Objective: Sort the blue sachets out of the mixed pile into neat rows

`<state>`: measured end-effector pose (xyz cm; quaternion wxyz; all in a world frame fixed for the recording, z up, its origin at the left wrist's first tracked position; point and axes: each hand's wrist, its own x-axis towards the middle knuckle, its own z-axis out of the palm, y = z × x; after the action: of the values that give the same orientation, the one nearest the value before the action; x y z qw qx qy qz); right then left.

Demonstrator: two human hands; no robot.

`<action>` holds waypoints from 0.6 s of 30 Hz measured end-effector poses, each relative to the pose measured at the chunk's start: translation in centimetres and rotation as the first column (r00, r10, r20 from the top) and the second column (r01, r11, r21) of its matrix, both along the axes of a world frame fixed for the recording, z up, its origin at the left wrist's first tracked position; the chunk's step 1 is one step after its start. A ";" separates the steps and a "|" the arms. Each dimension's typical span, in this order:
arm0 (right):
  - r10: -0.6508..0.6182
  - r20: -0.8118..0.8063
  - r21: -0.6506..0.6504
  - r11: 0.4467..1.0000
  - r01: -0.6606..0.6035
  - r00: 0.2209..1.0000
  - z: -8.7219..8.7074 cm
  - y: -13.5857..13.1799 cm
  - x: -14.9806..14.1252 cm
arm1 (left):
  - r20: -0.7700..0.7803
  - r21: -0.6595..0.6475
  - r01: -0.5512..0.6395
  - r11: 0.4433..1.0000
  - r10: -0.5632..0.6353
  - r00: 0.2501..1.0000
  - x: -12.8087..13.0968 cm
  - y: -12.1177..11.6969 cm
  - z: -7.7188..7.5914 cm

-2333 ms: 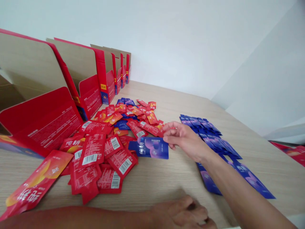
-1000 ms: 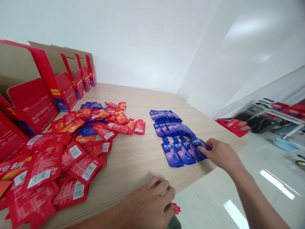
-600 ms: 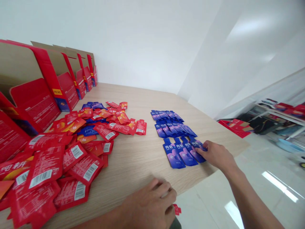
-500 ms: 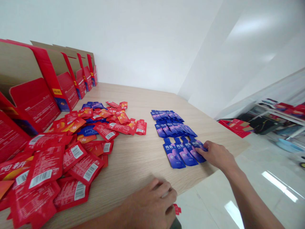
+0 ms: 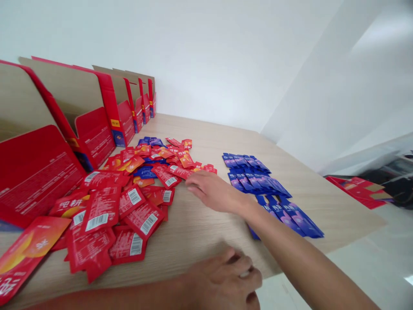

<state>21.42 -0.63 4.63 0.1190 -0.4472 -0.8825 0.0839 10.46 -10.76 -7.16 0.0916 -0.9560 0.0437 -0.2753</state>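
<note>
My right hand [image 5: 211,189] reaches over the table at the near right side of a pile of red sachets [image 5: 148,221]. Its fingers stretch leftward, close to the packets, and nothing shows between them. Several blue sachets [image 5: 146,172] lie mixed into that pile. To the right, more blue sachets [image 5: 254,178] lie overlapping in three rows; my right forearm hides part of the nearest row. My left hand [image 5: 226,277] is at the table's near edge, its fingers loosely bent and apart, with nothing seen in them.
Open red cartons [image 5: 97,133] stand in a line along the table's left side. A white wall [image 5: 206,64] rises behind the wooden table [image 5: 200,245]. On the floor to the right lies a red box [image 5: 358,189], beside dark items.
My right hand has left the nearest row of blue sachets and moved left to the red pile. My left hand stays near the table edge. The view has turned left.
</note>
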 end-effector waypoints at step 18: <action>0.111 0.497 0.008 0.991 -0.133 0.861 -0.5 11.4 -11.4 | 0.072 0.042 -0.034 0.999 0.031 0.997 0.7 0.6 -2.4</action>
<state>10.02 10.75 4.17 -0.1072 -0.3943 -0.9116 -0.0446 11.13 -10.15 -9.51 0.1182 -0.9439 0.0305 -0.3068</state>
